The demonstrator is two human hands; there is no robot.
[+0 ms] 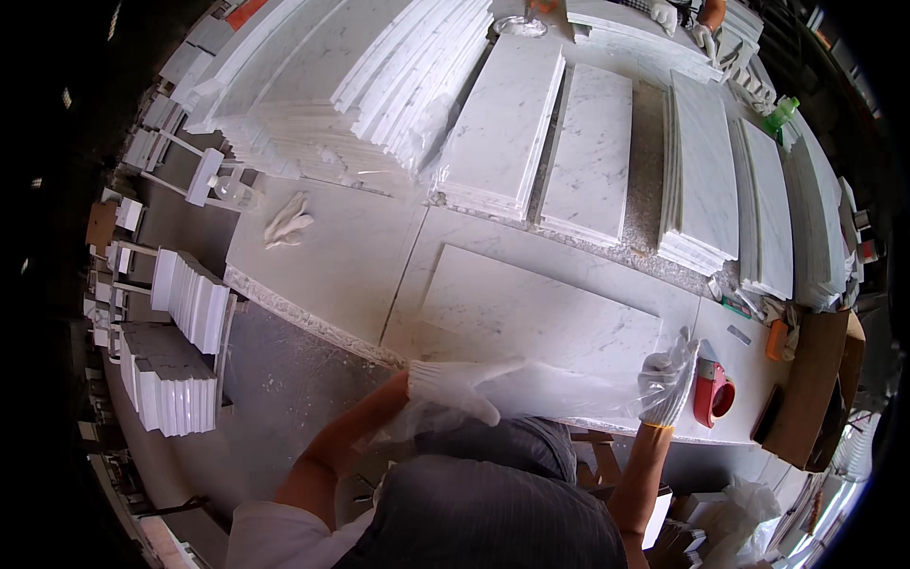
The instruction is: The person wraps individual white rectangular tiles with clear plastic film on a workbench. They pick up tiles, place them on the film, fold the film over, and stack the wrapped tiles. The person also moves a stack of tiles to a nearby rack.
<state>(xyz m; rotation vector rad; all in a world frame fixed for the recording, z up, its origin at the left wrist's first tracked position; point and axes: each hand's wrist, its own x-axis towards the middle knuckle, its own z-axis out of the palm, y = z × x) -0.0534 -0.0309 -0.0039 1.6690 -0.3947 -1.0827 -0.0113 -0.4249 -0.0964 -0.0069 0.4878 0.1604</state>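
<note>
A pale grey-veined marble slab [545, 303] lies flat on the work table before me. Clear plastic film [578, 387] stretches along its near edge, between my hands. My left hand [464, 384], in a white knit glove, lies flat over the film at the slab's near left, fingers stretched and thumb apart. At the near right corner, my right hand [666, 377], gloved as well, has the film's end between thumb and fingers. Just right of that hand stands a red tape dispenser [713, 394].
Stacks of marble slabs [498, 123] line the table's far side, with a taller wrapped stack [313, 104] at far left. Spare gloves [286, 222] lie on the left. A cardboard box [810, 394] sits at the right edge. Another person's gloved hand [664, 15] shows at the far end.
</note>
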